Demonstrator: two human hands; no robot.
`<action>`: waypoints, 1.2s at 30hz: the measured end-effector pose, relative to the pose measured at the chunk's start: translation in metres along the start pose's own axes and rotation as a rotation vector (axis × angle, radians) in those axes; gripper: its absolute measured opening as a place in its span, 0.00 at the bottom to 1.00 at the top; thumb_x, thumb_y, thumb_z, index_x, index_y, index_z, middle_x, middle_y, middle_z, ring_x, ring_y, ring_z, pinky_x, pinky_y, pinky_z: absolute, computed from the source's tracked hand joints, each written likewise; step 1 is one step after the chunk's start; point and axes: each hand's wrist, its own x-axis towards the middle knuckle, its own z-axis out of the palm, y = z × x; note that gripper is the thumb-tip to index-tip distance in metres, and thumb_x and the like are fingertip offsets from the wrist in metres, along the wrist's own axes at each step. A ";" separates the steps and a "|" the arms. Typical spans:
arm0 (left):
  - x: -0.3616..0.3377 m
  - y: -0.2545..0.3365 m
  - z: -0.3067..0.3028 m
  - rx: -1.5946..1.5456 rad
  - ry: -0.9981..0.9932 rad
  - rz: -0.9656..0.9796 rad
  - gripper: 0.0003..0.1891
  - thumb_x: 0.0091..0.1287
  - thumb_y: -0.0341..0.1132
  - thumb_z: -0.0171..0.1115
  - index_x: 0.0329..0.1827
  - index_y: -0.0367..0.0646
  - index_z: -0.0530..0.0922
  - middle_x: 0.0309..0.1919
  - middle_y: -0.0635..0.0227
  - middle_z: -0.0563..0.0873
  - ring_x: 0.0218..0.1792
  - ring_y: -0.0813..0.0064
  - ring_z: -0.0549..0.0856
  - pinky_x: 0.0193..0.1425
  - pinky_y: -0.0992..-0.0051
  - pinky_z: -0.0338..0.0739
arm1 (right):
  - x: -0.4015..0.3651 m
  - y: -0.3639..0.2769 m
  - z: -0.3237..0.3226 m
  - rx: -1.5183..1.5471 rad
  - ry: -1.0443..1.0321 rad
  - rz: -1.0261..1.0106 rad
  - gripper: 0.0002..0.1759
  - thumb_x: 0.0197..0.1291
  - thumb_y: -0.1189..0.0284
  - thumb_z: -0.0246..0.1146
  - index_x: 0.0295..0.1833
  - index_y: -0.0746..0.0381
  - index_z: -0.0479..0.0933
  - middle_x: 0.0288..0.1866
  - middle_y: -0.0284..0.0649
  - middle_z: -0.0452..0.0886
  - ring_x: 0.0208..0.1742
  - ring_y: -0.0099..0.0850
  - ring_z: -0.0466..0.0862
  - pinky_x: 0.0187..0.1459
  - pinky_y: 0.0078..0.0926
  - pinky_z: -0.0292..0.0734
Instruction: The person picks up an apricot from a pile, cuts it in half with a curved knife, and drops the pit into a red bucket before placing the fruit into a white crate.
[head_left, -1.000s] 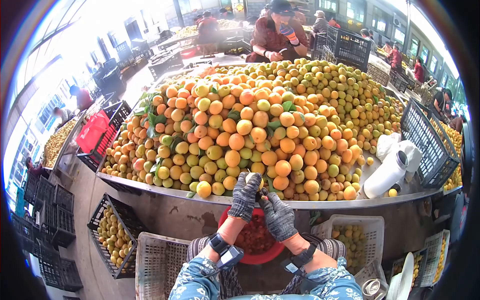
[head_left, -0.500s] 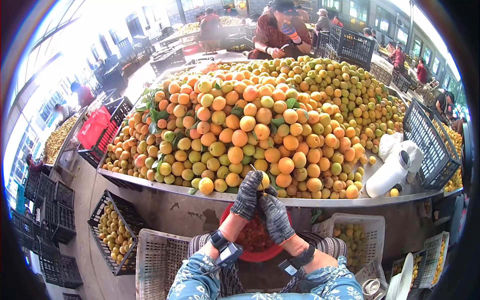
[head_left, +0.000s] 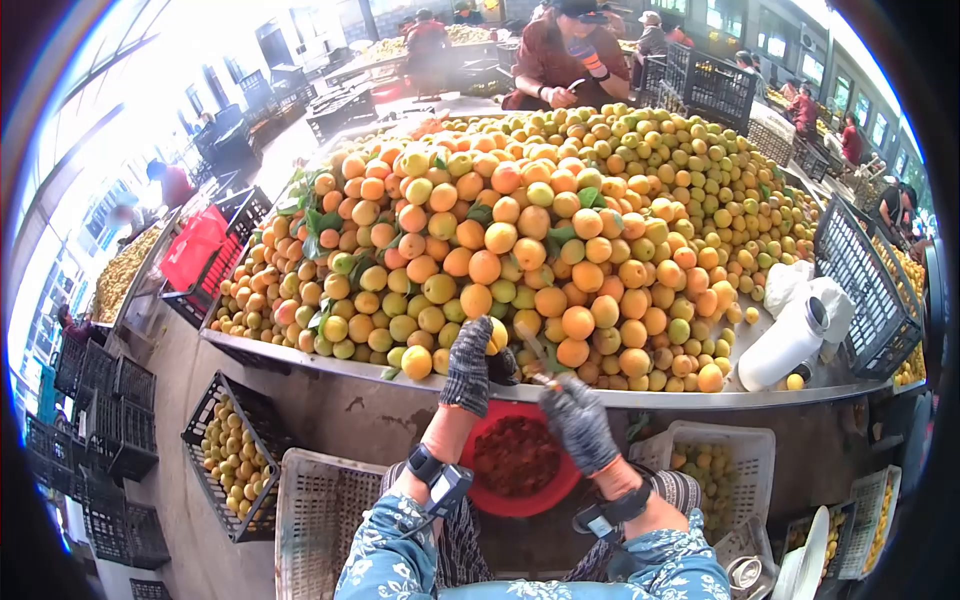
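Observation:
My left hand point(head_left: 468, 358), in a grey knit glove, holds a yellow apricot point(head_left: 497, 334) at the near edge of the big apricot pile point(head_left: 540, 210). My right hand point(head_left: 578, 422), also gloved, is a little lower and to the right. It grips a small knife point(head_left: 532, 352) whose blade points up toward the fruit. Both hands hover over a red bowl point(head_left: 548, 490) on my lap that holds dark reddish pits. The two hands are apart.
The pile lies on a metal table point(head_left: 680, 400). A white bottle point(head_left: 785, 345) lies at its right end beside a black crate point(head_left: 860, 290). Crates of apricots point(head_left: 232, 460) and white baskets point(head_left: 715, 465) stand by my knees. Other people work across the table point(head_left: 560, 50).
My hands were together on the apricot. The right hand has now pulled down and to the right with the knife, and the left hand has lifted the fruit slightly.

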 end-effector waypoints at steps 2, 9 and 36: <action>-0.004 0.005 -0.005 0.093 -0.080 -0.087 0.20 0.67 0.57 0.55 0.37 0.47 0.75 0.15 0.64 0.77 0.09 0.69 0.75 0.12 0.73 0.70 | 0.005 -0.017 -0.009 0.254 0.061 0.170 0.06 0.62 0.70 0.65 0.39 0.60 0.76 0.31 0.29 0.76 0.30 0.17 0.75 0.32 0.16 0.73; -0.037 -0.009 0.030 0.346 -0.342 -0.265 0.24 0.68 0.58 0.52 0.46 0.45 0.76 0.22 0.66 0.80 0.16 0.72 0.78 0.15 0.76 0.69 | 0.026 -0.030 -0.024 0.217 0.061 -0.036 0.31 0.45 0.78 0.74 0.59 0.61 0.75 0.40 0.30 0.80 0.43 0.19 0.79 0.44 0.18 0.78; -0.062 -0.034 0.060 0.108 -0.256 0.018 0.15 0.66 0.49 0.60 0.45 0.48 0.79 0.31 0.72 0.84 0.25 0.78 0.84 0.23 0.80 0.80 | 0.013 -0.039 -0.015 -0.279 0.221 -0.460 0.23 0.34 0.76 0.69 0.43 0.63 0.79 0.38 0.40 0.80 0.40 0.33 0.82 0.46 0.28 0.77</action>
